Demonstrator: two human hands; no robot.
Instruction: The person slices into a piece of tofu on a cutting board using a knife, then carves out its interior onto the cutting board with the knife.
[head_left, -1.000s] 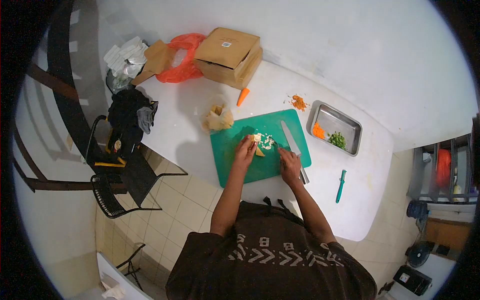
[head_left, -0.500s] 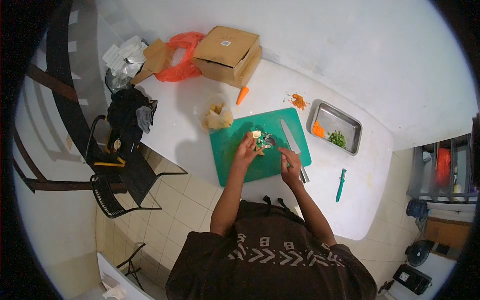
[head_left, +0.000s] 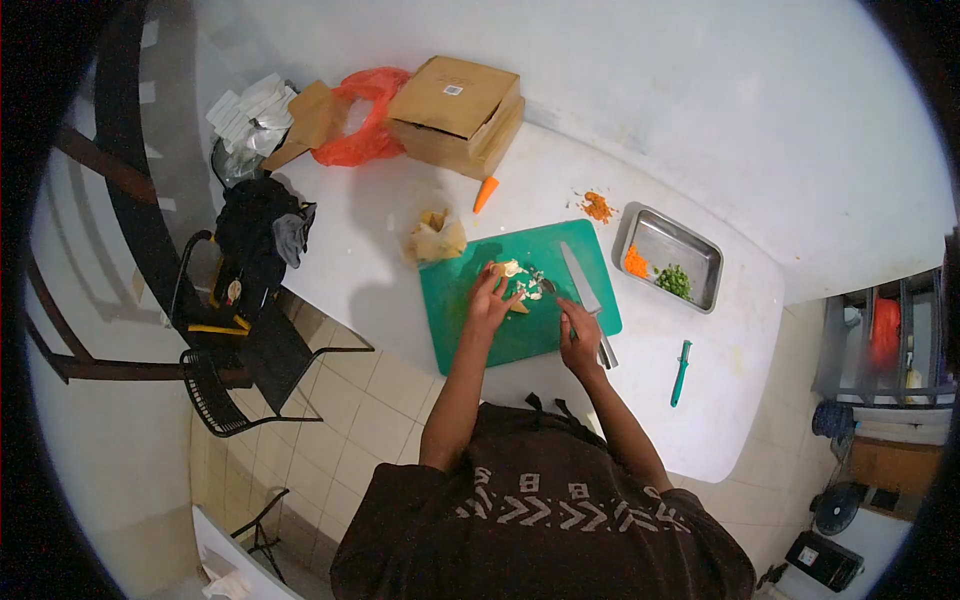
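My left hand (head_left: 486, 302) is over the green cutting board (head_left: 465, 335), fingers closed around a piece of fried tofu (head_left: 511, 268) with a pale, whitish inside. In my right hand (head_left: 578, 338) is a small metal spoon (head_left: 547, 286), its bowl low over the board. White crumbs (head_left: 529, 287) lie between the two hands. Another tan tofu piece (head_left: 518, 307) rests just below my left fingers. A large knife (head_left: 581, 278) lies along the board's right side, its handle passing by my right hand. At the board's upper left corner sits a plastic bag of tofu pieces (head_left: 437, 240).
A metal tray (head_left: 708, 262) holds diced carrot (head_left: 636, 262) and chopped greens (head_left: 674, 281). Nearby are orange peelings (head_left: 597, 207), a carrot (head_left: 486, 194) and a green peeler (head_left: 681, 374). Cardboard boxes (head_left: 455, 105) and a red bag (head_left: 360, 145) stand at the back; a chair (head_left: 265, 360) is left.
The spoon has moved slightly and its bowl now shows less, beside the crumbs. More white crumbs appear spread on the board. My left hand keeps hold of the tofu piece.
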